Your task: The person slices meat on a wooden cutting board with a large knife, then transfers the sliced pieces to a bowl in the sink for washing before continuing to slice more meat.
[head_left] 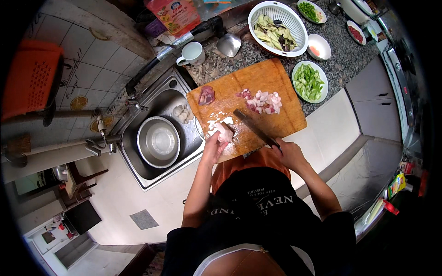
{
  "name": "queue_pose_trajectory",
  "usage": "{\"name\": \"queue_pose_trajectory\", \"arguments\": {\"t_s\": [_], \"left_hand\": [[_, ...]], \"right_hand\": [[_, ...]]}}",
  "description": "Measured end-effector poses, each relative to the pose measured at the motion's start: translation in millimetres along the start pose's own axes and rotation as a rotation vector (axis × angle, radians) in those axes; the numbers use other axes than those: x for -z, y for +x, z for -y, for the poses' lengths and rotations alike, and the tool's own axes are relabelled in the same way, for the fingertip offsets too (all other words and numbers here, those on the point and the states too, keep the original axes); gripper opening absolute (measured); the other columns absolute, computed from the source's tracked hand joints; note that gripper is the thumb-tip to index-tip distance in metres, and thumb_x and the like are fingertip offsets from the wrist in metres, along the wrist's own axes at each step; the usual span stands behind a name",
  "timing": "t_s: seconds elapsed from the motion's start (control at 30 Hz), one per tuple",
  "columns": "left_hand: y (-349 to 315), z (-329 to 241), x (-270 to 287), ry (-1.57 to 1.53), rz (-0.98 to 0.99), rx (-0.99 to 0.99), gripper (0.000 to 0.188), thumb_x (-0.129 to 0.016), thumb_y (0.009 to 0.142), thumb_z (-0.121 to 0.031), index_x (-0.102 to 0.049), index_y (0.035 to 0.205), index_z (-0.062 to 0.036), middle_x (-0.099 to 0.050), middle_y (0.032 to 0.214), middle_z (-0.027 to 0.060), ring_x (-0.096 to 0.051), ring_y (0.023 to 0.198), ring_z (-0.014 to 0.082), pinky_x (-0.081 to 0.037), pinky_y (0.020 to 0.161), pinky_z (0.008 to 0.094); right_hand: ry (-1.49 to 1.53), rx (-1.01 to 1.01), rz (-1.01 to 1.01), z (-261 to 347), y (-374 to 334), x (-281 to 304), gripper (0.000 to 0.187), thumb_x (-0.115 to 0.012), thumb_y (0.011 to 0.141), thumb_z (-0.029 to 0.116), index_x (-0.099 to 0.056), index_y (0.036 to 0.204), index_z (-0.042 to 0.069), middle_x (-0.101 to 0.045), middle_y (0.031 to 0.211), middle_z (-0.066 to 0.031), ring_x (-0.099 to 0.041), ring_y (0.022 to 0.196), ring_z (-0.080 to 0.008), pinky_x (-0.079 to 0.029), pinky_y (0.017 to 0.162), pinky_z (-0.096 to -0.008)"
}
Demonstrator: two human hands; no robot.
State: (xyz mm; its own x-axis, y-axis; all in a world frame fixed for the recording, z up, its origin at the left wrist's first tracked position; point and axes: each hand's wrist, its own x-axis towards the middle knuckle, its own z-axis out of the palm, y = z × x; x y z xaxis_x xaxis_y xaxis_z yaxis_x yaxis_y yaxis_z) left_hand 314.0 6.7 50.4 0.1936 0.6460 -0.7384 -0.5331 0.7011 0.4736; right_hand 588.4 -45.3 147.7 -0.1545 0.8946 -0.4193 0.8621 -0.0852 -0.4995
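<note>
A wooden cutting board lies at the counter's front edge, partly beside the sink. My left hand grips a pale piece of raw meat at the board's near left. In my right hand is a knife, its dark blade slanting up and left across the board. The blade's tip end is close to the meat but looks apart from it. Cut pieces of pink and white meat form a pile beyond the knife. A darker red chunk of meat rests near the board's left edge.
Left of the board, a steel sink holds a metal basin. A mug and a ladle stand behind the board. Further right are a white colander of sliced vegetable, a plate of sliced green peppers and a small bowl.
</note>
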Motion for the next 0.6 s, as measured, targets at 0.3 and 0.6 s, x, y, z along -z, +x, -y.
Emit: {"name": "queue_pose_trajectory", "arguments": {"t_s": [0.3,0.6], "left_hand": [[-13.4,27.6,-12.7,1.108,-0.311,-0.873,0.026,-0.057,0.087,-0.016,-0.049,0.104,0.0007,-0.052,0.097,0.0109,-0.056,0.076,0.0170,-0.047,0.063,0.0284],[-18.1,27.1,-21.9,1.413,-0.081,-0.935,0.052,-0.071,0.068,-0.006,-0.047,0.113,-0.0019,-0.053,0.106,0.0142,-0.053,0.097,0.0277,-0.044,0.082,0.0349]], "right_hand": [[0.058,0.020,0.042,24.6,-3.4,-1.3,0.023,-0.045,0.089,0.027,-0.047,0.098,0.006,-0.061,0.075,-0.0194,-0.059,0.071,-0.0409,-0.046,0.062,-0.0509],[0.054,-0.006,0.047,41.1,2.3,-16.3,0.022,-0.045,0.089,0.025,-0.047,0.099,0.005,-0.061,0.074,-0.0196,-0.059,0.070,-0.0398,-0.047,0.061,-0.0492]]}}
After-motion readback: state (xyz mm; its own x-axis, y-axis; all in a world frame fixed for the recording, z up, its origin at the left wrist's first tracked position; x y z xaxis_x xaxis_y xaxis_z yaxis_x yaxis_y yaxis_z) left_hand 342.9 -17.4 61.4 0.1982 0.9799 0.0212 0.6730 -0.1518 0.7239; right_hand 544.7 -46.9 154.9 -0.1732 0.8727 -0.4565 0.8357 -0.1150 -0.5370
